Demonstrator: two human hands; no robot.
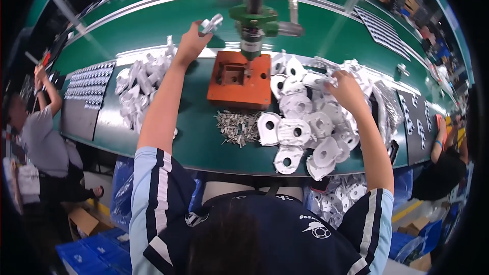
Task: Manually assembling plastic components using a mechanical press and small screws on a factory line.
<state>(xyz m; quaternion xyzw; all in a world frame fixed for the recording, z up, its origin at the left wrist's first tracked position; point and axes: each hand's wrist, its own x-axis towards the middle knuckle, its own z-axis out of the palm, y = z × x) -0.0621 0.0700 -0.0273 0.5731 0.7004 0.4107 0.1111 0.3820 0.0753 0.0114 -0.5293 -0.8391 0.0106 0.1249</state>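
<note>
My left hand [191, 45] is raised beyond the left heap, closed on a white plastic part [213, 23] that sticks out past the fingertips. At the right, my right hand [347, 89] reaches into a pile of flat white plastic housings [297, 131] with round holes. Its fingers are closed at the edge of one white housing [317, 79]; whether that piece is lifted off the pile I cannot tell. Between my hands sits an orange fixture block [239, 97] with a square recess, under the tip of a green press [251, 35]. Small metal pins [237, 126] lie in front of the block.
A heap of white parts [144, 79] lies left on the green table [201, 147]. Trays of small parts stand at the far left [84, 97] and right [416, 127]. Clear plastic wrap [386, 104] borders the right pile. Other people work at both sides.
</note>
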